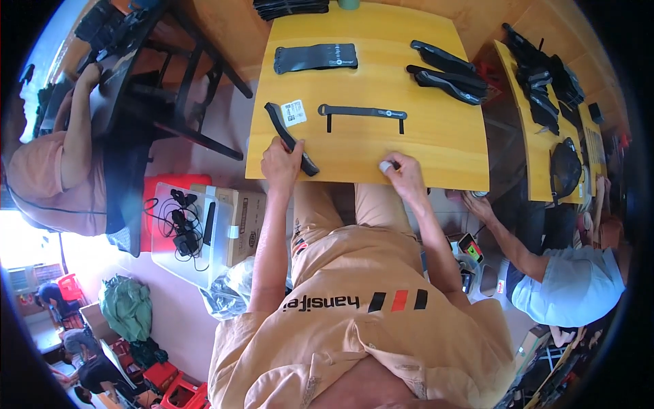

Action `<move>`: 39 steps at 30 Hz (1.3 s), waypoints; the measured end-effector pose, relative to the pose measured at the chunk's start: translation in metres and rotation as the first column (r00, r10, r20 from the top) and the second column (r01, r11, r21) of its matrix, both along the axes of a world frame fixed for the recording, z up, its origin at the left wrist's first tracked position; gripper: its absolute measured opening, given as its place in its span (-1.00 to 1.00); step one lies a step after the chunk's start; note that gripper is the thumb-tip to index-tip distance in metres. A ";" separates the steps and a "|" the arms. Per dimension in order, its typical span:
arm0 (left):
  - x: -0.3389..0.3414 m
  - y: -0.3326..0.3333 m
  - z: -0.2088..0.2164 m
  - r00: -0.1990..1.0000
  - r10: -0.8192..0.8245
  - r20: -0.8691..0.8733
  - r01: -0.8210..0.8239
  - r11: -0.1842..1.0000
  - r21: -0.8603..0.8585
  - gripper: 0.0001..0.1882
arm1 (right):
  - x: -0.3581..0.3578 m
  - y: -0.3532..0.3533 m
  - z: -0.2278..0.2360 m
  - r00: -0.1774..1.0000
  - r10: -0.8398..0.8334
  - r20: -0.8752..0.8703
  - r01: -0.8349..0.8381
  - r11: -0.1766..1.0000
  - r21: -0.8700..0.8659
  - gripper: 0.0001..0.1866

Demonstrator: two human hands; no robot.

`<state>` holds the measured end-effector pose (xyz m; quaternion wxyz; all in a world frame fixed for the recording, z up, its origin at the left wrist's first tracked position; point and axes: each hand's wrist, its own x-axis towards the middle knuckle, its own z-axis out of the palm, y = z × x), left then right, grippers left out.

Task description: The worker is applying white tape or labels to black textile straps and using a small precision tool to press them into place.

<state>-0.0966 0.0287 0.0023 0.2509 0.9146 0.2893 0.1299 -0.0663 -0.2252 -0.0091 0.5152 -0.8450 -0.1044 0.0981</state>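
My left hand (281, 162) is closed on a folded black strap (281, 123), which slants across the near left of the yellow table. Right beside the strap is a white printed label (293, 113); I cannot tell whether it is attached. My right hand (407, 176) is curled at the table's front edge, with a small pale thing (386, 165) at its fingertips, too small to name. Between and beyond the hands lies a single black strap (362, 112) with a ring end, above two short black marks. Farther back is a flat row of black straps (315, 58).
Black strap bundles (449, 82) lie at the table's (381, 146) far right. Left of my legs, a clear bin (178, 262) holds black cables, next to a cardboard box (248, 225). Co-workers sit at a dark table (126, 75) on the left and a yellow table (538, 163) on the right.
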 end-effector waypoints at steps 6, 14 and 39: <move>-0.009 0.016 -0.003 0.985 0.130 0.110 0.000 0.648 -0.762 -0.73 | -0.016 0.034 0.027 0.984 0.174 -0.034 -0.172 0.983 0.059 -0.86; -0.017 -0.044 0.057 0.940 0.204 0.274 0.163 0.437 -0.885 -0.82 | -0.033 0.061 0.080 0.933 0.310 0.183 -0.353 0.887 0.297 -0.54; -0.039 -0.071 0.096 0.863 0.143 0.484 0.485 0.028 -0.874 -0.76 | -0.056 0.011 0.136 0.941 0.316 -0.118 -0.235 0.866 0.442 -0.52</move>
